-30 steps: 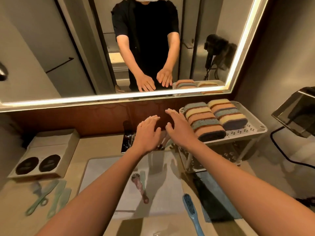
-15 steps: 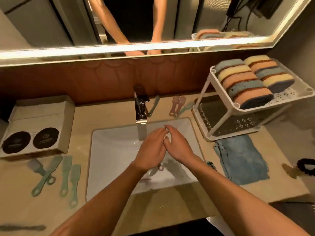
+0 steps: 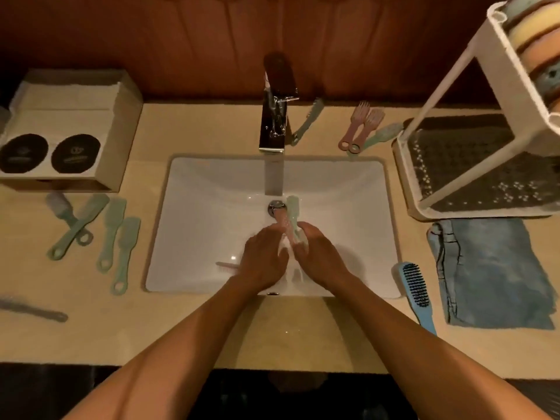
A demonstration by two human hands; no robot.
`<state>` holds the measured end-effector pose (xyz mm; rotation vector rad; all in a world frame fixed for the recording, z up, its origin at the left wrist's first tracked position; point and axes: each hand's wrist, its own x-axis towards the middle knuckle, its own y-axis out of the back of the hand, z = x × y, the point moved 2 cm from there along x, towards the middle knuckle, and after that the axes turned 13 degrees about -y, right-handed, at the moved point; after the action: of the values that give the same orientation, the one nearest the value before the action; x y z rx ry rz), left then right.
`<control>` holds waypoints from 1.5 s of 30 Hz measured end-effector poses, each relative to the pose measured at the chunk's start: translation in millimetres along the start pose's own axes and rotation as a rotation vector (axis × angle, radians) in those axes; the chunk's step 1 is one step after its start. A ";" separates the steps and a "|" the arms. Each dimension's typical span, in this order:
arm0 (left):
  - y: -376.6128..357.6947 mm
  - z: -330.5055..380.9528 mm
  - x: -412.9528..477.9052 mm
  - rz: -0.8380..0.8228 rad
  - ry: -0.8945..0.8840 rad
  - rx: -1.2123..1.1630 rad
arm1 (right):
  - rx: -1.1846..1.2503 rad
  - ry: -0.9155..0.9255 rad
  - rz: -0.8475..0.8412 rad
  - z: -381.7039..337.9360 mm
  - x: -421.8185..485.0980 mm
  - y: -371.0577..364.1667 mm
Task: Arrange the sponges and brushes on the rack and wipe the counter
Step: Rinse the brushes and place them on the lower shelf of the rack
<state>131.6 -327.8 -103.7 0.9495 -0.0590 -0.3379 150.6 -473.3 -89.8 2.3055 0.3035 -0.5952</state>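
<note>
Both hands are down in the white rectangular sink [image 3: 194, 207] by the drain. The right hand [image 3: 321, 256] has its grip closed round a slim pink plastic brush [image 3: 285, 227] and a pale green plastic brush [image 3: 293, 211] — can't tell the left hand [image 3: 263, 259] grip.

Striped sponges [image 3: 536, 34] fill the top shelf of the white rack [image 3: 448, 86], far right. Green brushes [image 3: 112, 225] lie on the counter [image 3: 212, 328] at left, a blue brush [image 3: 413, 287] near right, two pink brushes [image 3: 360, 125] far right. A pink brush [image 3: 283, 221] and a green brush [image 3: 293, 207] lie together over the sink [image 3: 197, 207] drain.
</note>
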 end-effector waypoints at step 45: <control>7.3 -82.9 -4.0 -0.355 0.172 0.056 | -0.059 -0.033 0.052 -5.7 72.7 -55.5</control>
<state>146.0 -257.4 -146.0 1.0416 0.2612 -0.5819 194.4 -426.7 -155.4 2.2379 0.2411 -0.5899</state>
